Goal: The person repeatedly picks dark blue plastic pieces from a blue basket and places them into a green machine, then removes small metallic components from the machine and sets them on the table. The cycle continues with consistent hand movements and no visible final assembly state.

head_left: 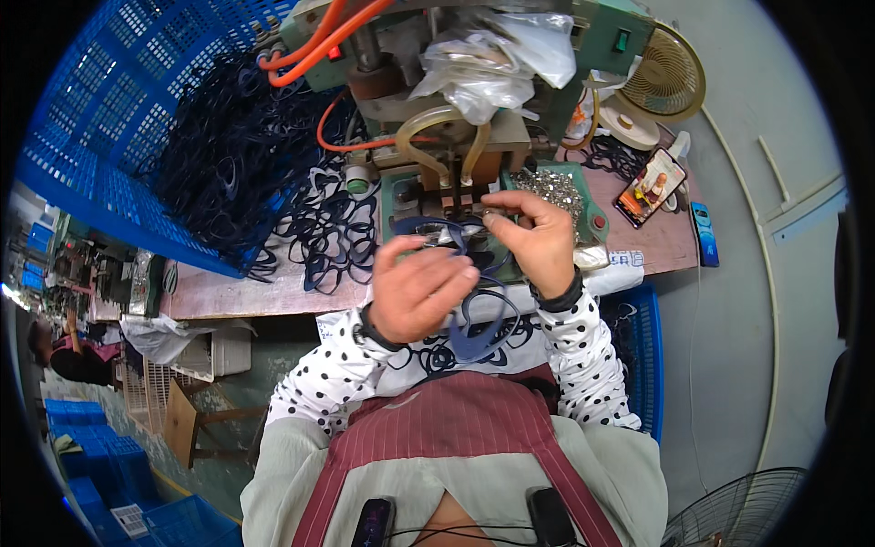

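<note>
Left hand [419, 290]: in front of the green press [597, 32], fingers lightly bent and held close together, thumb alongside; whether they grip the navy band [478, 339] cannot be told. Right hand [536, 239]: at the press's working area, thumb and index fingertip drawn near each other; cannot tell whether anything is pinched between them. Navy band: looped below and between the hands, hanging in front of the press. Just beyond the right hand, a heap of small shiny metal pieces [558, 190]; right of it on the worktable [210, 290], a smartphone [651, 188] with lit screen. Left of the press, loose dark bands [333, 232] lie on the tabletop beside a tilted blue crate [91, 137] holding a large pile of similar bands [228, 137]. Clear plastic bags [492, 68] rest against the press front; orange hoses [328, 41] at its upper left.
</note>
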Demonstrator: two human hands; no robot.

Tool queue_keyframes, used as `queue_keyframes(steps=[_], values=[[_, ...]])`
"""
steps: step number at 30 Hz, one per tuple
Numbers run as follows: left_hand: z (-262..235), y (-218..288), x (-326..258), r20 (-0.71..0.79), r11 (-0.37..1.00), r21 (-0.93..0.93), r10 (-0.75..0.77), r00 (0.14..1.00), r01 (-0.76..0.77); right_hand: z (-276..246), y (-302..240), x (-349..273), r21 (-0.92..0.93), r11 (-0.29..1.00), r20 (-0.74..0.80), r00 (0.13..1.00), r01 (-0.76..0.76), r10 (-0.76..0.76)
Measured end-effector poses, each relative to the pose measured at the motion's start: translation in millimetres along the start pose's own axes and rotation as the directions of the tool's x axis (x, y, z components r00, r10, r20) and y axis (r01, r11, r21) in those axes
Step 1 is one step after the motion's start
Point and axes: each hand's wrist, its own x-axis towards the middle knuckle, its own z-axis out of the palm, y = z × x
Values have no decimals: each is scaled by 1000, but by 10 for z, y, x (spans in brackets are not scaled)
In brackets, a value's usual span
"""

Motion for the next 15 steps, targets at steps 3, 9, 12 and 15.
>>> queue_keyframes(steps=[3, 9, 12, 15], values=[[133, 21, 1, 38, 987, -159, 37, 999, -31, 120, 135, 18, 5, 999, -24, 999, 39, -39], [138, 24, -32, 61, 967, -226, 133, 989, -116, 226, 159, 124, 56, 998, -59, 998, 12, -9], [105, 117, -72, -14, 951, -250, 187, 982, -184, 302, 114, 144, 98, 995, -55, 998, -4, 9], [66, 69, -31, 25, 937, -275, 232, 972, -216, 304, 117, 142, 125, 992, -59, 998, -11, 19]])
